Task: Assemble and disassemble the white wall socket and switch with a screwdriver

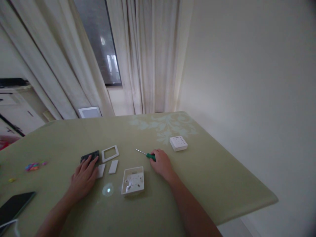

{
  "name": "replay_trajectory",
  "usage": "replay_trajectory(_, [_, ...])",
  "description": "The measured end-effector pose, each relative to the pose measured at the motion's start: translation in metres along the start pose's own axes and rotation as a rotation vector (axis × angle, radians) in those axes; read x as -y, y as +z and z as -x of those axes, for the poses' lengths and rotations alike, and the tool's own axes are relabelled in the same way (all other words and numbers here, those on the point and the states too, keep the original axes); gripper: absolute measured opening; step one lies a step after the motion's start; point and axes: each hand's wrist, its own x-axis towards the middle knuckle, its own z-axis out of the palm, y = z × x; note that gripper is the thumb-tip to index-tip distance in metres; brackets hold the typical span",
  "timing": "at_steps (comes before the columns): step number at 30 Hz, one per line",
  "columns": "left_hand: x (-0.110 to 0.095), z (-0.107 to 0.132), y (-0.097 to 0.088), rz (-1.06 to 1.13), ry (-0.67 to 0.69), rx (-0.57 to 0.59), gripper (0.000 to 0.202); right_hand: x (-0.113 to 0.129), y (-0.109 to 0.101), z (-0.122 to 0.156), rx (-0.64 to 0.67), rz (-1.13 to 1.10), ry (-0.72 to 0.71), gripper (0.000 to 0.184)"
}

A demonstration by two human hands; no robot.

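Note:
My right hand point(161, 164) is closed round the green handle of a screwdriver point(150, 156), whose thin metal shaft points to the left just over the table. The fingers of my left hand point(84, 177) lie stretched out on a flat black piece point(92, 154), covering part of it. Beside that hand are a white rectangular frame point(103, 156) and two small white plates, one point(101, 171) partly under my fingers and the other point(113, 167) lying free. Between my hands sits an open white square wall box point(133, 180) with its hollow side up. A white socket unit point(178, 143) rests beyond my right hand.
A green cloth with a pale leaf pattern covers the table point(192, 184). Small coloured pieces point(33, 167) lie at the left, with a dark phone point(16, 205) and white cable point(10, 223) nearer. Curtains and a window stand behind, a wall at the right.

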Motion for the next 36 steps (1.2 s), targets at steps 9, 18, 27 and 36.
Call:
replay_trajectory(9, [-0.005,-0.001,-0.003,0.043,0.348,0.070,0.069,0.006,-0.014,0.002,0.046,-0.258,-0.057,0.016])
replay_trajectory(18, [-0.039,-0.011,0.012,0.238,0.651,-0.029,0.034,0.016,0.003,0.015,0.121,-0.238,-0.166,0.014])
replay_trajectory(27, [-0.013,-0.014,-0.002,0.274,0.665,-0.154,0.040,0.038,0.031,0.007,0.049,-0.048,-0.126,0.015])
replay_trajectory(36, [0.035,-0.001,0.005,0.207,0.602,-0.278,0.048,0.107,0.076,-0.045,0.075,-0.016,-0.190,0.024])
